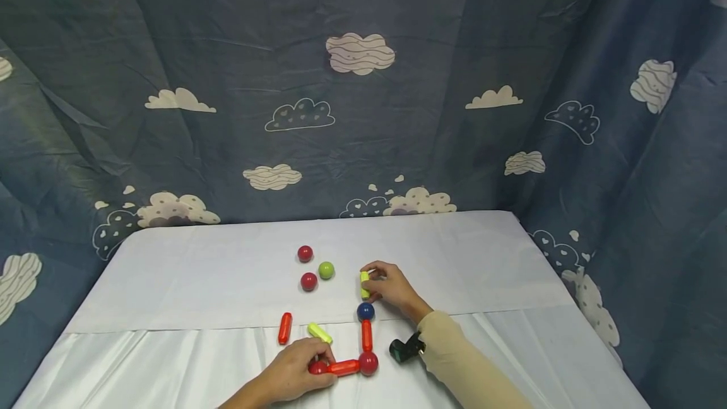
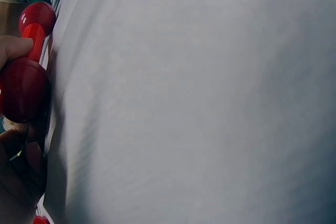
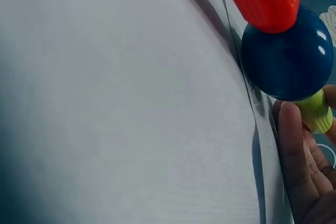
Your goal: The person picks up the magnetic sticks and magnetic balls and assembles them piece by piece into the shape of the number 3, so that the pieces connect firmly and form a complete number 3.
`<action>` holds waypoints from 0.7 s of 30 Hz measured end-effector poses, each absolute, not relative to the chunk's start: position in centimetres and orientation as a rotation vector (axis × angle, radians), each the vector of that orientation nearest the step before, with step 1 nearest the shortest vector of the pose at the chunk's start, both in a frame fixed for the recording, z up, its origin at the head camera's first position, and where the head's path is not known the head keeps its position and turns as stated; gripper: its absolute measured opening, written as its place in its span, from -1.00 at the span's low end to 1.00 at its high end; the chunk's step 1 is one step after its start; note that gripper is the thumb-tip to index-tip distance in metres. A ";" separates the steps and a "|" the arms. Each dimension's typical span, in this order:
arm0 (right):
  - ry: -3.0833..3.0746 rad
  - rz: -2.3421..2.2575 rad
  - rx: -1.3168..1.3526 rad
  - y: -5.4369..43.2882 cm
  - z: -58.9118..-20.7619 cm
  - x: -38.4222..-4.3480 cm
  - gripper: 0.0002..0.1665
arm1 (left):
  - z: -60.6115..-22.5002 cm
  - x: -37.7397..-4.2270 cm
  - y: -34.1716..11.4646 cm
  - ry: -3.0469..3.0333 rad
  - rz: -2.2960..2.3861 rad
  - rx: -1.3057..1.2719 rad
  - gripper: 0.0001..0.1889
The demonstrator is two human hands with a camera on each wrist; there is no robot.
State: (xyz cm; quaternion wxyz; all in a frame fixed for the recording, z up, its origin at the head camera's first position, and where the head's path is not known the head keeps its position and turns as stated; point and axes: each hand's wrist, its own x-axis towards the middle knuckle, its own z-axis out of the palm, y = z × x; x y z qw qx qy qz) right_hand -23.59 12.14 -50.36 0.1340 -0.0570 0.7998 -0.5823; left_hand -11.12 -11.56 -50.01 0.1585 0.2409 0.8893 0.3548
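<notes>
On the white-covered desk (image 1: 187,283), the left hand (image 1: 298,368) grips a red end ball (image 1: 317,367), joined by a red rod (image 1: 344,368) to a red corner ball (image 1: 368,363); a second red rod (image 1: 366,336) links to a blue ball (image 1: 366,311), just beyond which the right hand (image 1: 390,286) pinches a yellow rod (image 1: 365,284)

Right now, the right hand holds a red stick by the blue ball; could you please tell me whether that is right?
Not quite: the stick is yellow, not red, as the head view shows; the right hand does hold it by the blue ball.
</notes>
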 end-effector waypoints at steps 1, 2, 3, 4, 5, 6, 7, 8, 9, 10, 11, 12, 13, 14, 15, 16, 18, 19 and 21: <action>2.314 -1.695 -0.164 12.1 -50.4 -23.5 -0.61 | -50.0 -11.1 -11.6 2.541 1.014 0.687 -0.80; 2.307 -1.703 -0.162 12.1 -50.4 -23.5 -0.61 | -50.0 -11.1 -11.6 2.538 1.013 0.682 -0.80; 2.302 -1.709 -0.159 12.1 -50.4 -23.4 -0.61 | -50.0 -11.1 -11.6 2.535 1.013 0.678 -0.80; 2.297 -1.713 -0.159 12.2 -50.4 -23.4 -0.61 | -50.0 -11.1 -11.6 2.532 1.012 0.673 -0.80; 2.296 -1.714 -0.155 12.2 -50.4 -23.4 -0.62 | -50.0 -11.1 -11.6 2.534 1.011 0.672 -0.80; 2.296 -1.713 -0.156 12.2 -50.5 -23.4 -0.62 | -50.0 -11.2 -11.6 2.536 1.010 0.673 -0.80; 2.294 -1.716 -0.152 12.2 -50.5 -23.4 -0.62 | -50.0 -11.2 -11.6 2.537 1.011 0.674 -0.80; 2.294 -1.715 -0.149 12.2 -50.5 -23.4 -0.62 | -50.1 -11.2 -11.6 2.538 1.009 0.675 -0.80; 2.294 -1.714 -0.147 12.2 -50.5 -23.4 -0.62 | -50.1 -11.3 -11.7 2.540 1.008 0.679 -0.80; 2.299 -1.710 -0.145 12.2 -50.5 -23.3 -0.63 | -50.1 -11.3 -11.6 2.542 1.005 0.682 -0.80; 2.304 -1.704 -0.143 12.2 -50.5 -23.3 -0.64 | -50.1 -11.3 -11.6 2.544 1.003 0.686 -0.80; 2.307 -1.701 -0.146 12.2 -50.5 -23.3 -0.64 | -50.1 -11.3 -11.6 2.542 1.000 0.685 -0.80; 2.311 -1.697 -0.148 12.1 -50.5 -23.2 -0.65 | -50.1 -11.4 -11.6 2.540 0.998 0.686 -0.80; 2.315 -1.694 -0.152 12.1 -50.5 -23.2 -0.66 | -50.1 -11.4 -11.6 2.540 0.996 0.687 -0.80; 2.320 -1.692 -0.163 12.1 -50.6 -23.2 -0.66 | -50.1 -11.4 -11.6 2.541 0.994 0.689 -0.80; 2.324 -1.689 -0.171 12.0 -50.6 -23.2 -0.67 | -50.1 -11.4 -11.6 2.541 0.994 0.688 -0.80; 2.331 -1.682 -0.182 11.8 -50.6 -23.1 -0.67 | -50.1 -11.3 -11.6 2.538 0.993 0.685 -0.80; 2.336 -1.677 -0.186 11.8 -50.5 -23.1 -0.67 | -50.1 -11.3 -11.6 2.537 0.994 0.685 -0.80; 2.343 -1.668 -0.186 11.6 -50.5 -23.0 -0.67 | -50.1 -11.3 -11.6 2.538 0.988 0.689 -0.80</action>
